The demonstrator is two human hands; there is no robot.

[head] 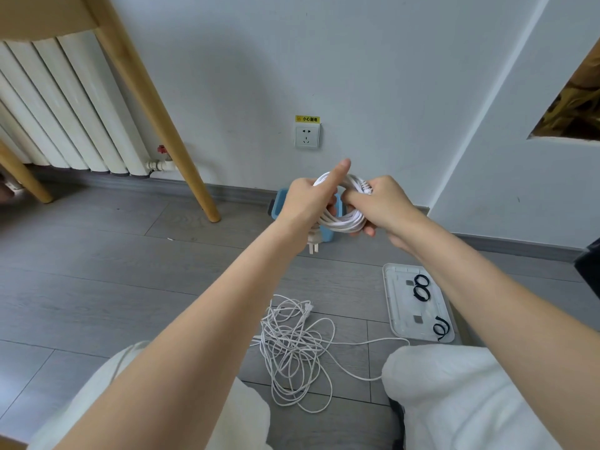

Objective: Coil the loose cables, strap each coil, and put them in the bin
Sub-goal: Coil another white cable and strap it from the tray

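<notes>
**Operator:** Holding the coiled white cable (344, 219) with both hands in front of the wall, above the blue bin (328, 237). Confirm grip status.

**Technician:** Left hand (306, 203) grips the left side of the coil, fingers curled through the loop, thumb extended upward. Right hand (378, 203) pinches the right side, fingers wrapped round the bundled turns near a connector end. The plug (314, 243) hangs free below the left hand.

**Operator:** Handling properties?

**Technician:** Judged light and flexible, with some spring; the turns will likely fan apart if released. The jacket looks smooth, so expect slight slip. Maintain one hand clamped across all turns until a strap is closed round them.

**Operator:** Where to take hold for strapping?

**Technician:** Hold the coil on one side, all turns gathered, leaving the opposite side exposed for the strap. The black straps (421, 287) lie in the white tray (394, 306) on the floor, to the right, well apart from the coil.

**Operator:** Remaining work?

**Technician:** This coil appears unstrapped. A second, thinner white cable (295, 349) lies tangled on the floor between the knees, not yet coiled.
</notes>
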